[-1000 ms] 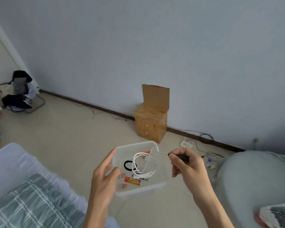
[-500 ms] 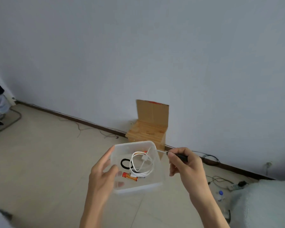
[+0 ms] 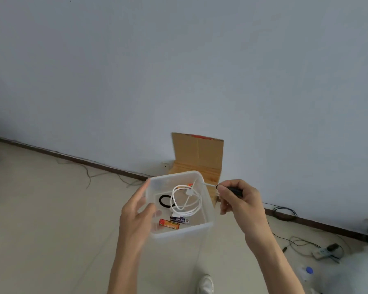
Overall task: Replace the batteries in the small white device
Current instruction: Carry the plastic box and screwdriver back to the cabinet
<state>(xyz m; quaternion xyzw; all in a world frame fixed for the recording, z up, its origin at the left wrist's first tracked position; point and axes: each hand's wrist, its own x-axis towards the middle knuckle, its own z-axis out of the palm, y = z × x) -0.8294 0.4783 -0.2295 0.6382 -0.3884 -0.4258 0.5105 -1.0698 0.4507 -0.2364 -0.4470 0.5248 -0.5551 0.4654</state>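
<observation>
My left hand [image 3: 136, 219] grips the near left side of a clear plastic box [image 3: 207, 209] held in the air. Inside lie an orange battery [image 3: 169, 224], a dark blue battery [image 3: 180, 219], a coiled white cable [image 3: 186, 201] and a black ring [image 3: 164, 200]. My right hand [image 3: 240, 200] pinches a small screwdriver [image 3: 234, 190] with a black handle; its thin metal shaft pokes over the box's right rim. No small white device is in sight.
A wooden box with a cardboard flap [image 3: 198, 158] stands against the wall behind the container. Cables and a power strip [image 3: 323, 252] lie on the floor at right. A white shoe [image 3: 206, 284] shows below. A plastic bottle [image 3: 306, 271] lies at the lower right.
The view has swung to the right and upward; the bed and the clothes pile have left the frame. Both hands keep the same hold on the box and the screwdriver.
</observation>
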